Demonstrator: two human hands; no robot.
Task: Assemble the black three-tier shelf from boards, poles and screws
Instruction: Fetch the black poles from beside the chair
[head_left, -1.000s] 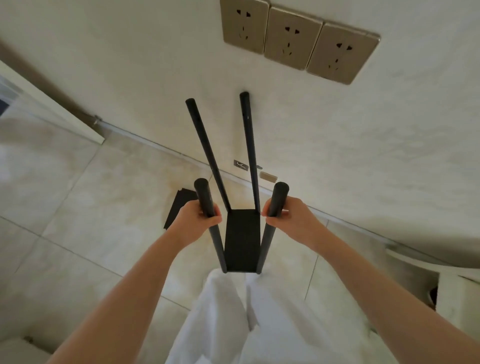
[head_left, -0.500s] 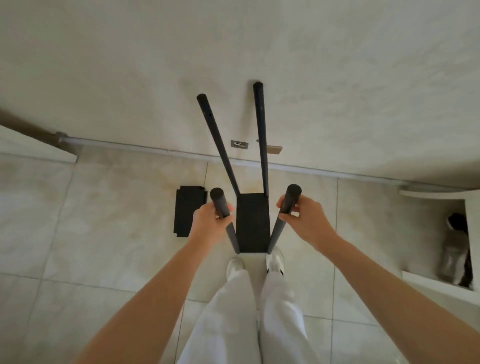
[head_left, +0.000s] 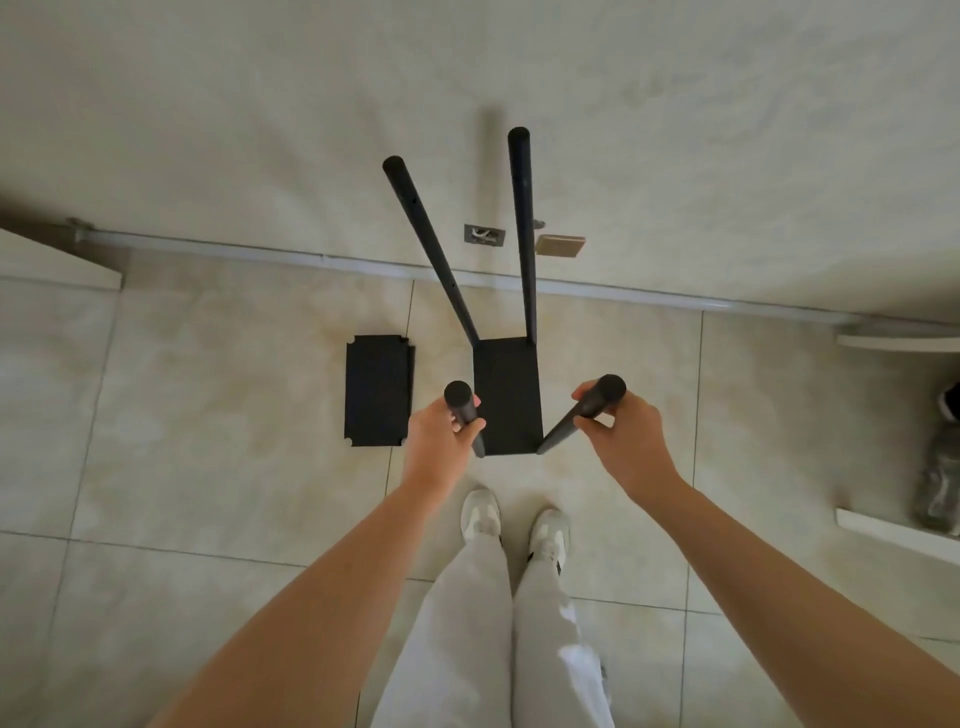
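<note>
Tiled floor (head_left: 208, 389); left hand (head_left: 439, 439) and right hand (head_left: 621, 441) fingers clamp near poles (head_left: 464, 413); far poles (head_left: 431, 249) splay — frame may rack.

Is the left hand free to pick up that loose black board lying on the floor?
Probably not yet: the left hand grips a pole, and the loose board lies low on the floor, though nothing blocks it.

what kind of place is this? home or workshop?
Most likely a home interior, not a workshop: glossy beige floor tiles, a plain plastered wall with a baseboard, and white built-in shelving at the right edge. No bench or tools visible.
</note>
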